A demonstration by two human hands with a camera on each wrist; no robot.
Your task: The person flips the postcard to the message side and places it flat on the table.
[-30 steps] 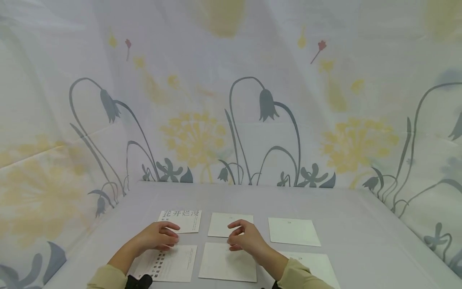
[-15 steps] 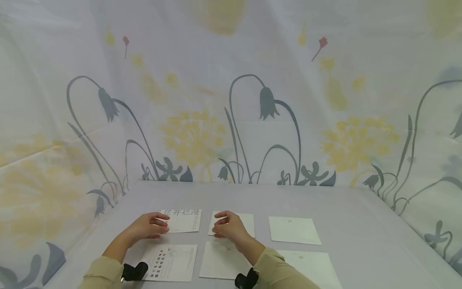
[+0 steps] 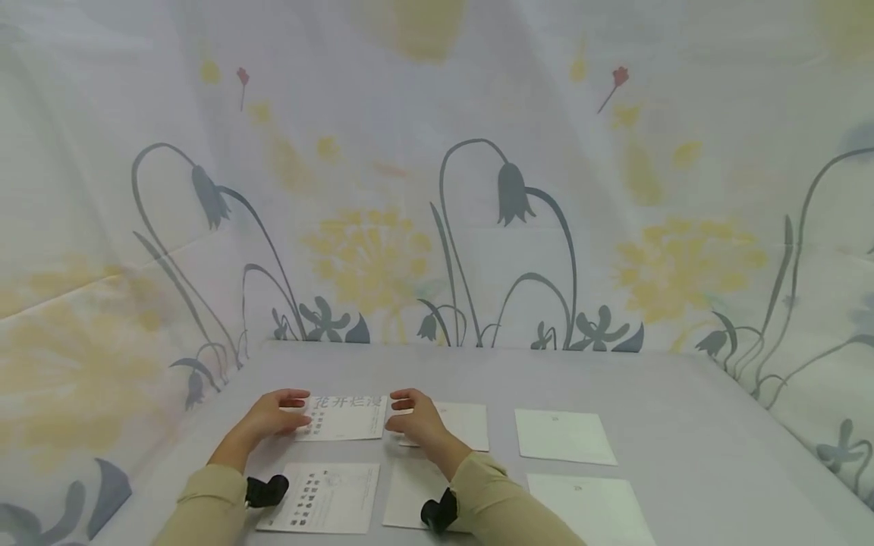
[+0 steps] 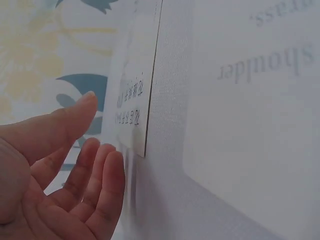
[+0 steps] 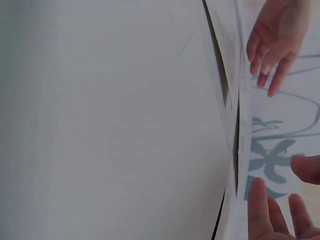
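A white card with large grey Chinese characters (image 3: pixel 348 421) lies at the back left of the table. My left hand (image 3: pixel 273 413) is at its left edge, thumb and fingers apart; in the left wrist view the left hand (image 4: pixel 70 175) has loosely bent fingers close to the card's corner (image 4: pixel 132 102), holding nothing. At the card's right edge is my right hand (image 3: pixel 418 421), in front of a blank-looking white card (image 3: pixel 467 426). The right wrist view has the right hand's spread fingers (image 5: pixel 259 210) with nothing between them. Whether either hand touches the printed card I cannot tell.
In the front row lie a printed card (image 3: pixel 334 497), a plain card (image 3: pixel 406 493) partly under the right forearm, and another plain card (image 3: pixel 587 508). One more plain card (image 3: pixel 565 436) lies back right. A flower-patterned cloth (image 3: pixel 471 250) hangs behind the table.
Both hands have moved away from me and leftward, from over the gaps between the rows to either side of the back left card. The cards lie where they were.
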